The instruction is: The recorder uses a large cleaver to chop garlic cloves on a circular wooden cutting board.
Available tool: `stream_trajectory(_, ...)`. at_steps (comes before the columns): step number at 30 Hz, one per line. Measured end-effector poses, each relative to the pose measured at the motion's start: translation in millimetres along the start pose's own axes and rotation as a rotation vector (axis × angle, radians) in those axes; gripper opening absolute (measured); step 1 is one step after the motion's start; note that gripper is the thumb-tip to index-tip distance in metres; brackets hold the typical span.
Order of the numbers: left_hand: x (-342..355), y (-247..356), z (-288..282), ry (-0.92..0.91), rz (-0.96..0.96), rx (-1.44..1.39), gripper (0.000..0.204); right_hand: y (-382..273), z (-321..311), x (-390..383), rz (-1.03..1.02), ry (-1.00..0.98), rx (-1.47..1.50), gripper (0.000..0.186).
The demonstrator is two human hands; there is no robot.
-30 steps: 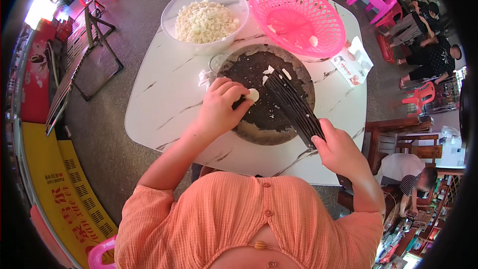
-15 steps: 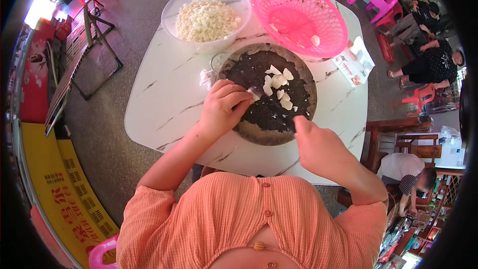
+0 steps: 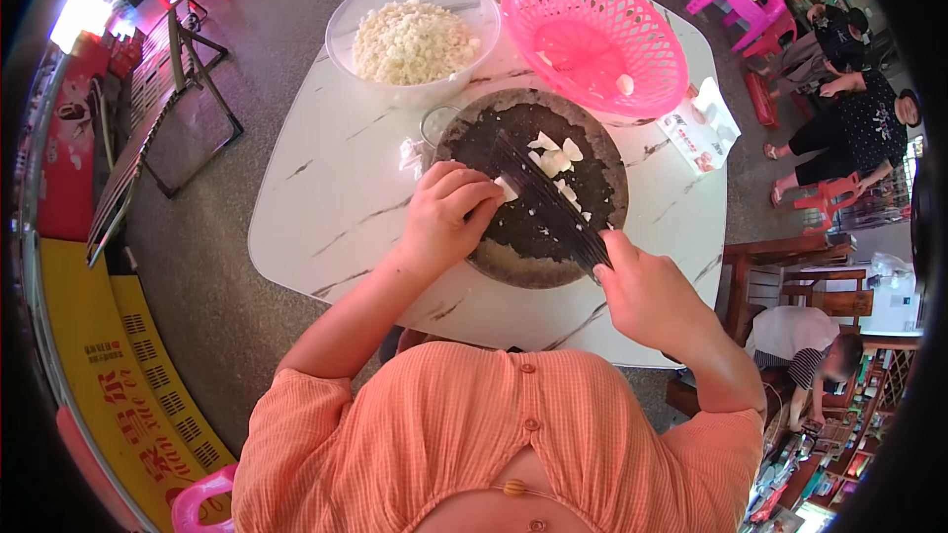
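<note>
A round dark chopping board (image 3: 614,153) with a worn grey rim lies on the white marbled table (image 3: 326,207). On its left side my left hand (image 3: 447,207), fingers bent together, pinches a white vegetable piece (image 3: 507,190). My right hand (image 3: 652,291) grips the handle of a dark-bladed knife (image 3: 555,199). The blade slants across the board, its far end close to the pinched piece. Several loose white vegetable pieces (image 3: 555,155) lie just right of the blade, some partly behind it. Small white bits stick to the board.
Behind the board stand a clear plastic bowl (image 3: 341,44) heaped with chopped white bits (image 3: 410,44) and a pink basket (image 3: 677,89) with a few white pieces. A printed white paper item (image 3: 699,128) lies at right. A folding chair (image 3: 163,109) stands left; people are farther right.
My right hand has shifted slightly right, and the knife blade now shows broadside across the board, covering some loose pieces. My left hand stays nearly in place on its piece.
</note>
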State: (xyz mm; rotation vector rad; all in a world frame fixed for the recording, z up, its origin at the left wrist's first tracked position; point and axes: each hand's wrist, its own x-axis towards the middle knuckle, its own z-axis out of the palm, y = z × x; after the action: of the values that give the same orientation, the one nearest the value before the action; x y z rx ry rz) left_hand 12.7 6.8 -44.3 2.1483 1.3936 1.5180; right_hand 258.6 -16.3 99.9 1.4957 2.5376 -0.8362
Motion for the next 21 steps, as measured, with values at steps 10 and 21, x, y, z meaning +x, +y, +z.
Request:
stream_trajectory(10, 1.3, -1.8, 2.0, 0.024, 0.006, 0.025, 0.016, -5.0, 6.3, 8.1, -0.001, -0.077, -0.057, 0.026)
stream_trajectory(21, 9.8, 7.1, 1.6, -0.062, -0.014, 0.065, 0.013, 8.0, 9.0, 30.1, 0.073, -0.007, 0.021, 0.025)
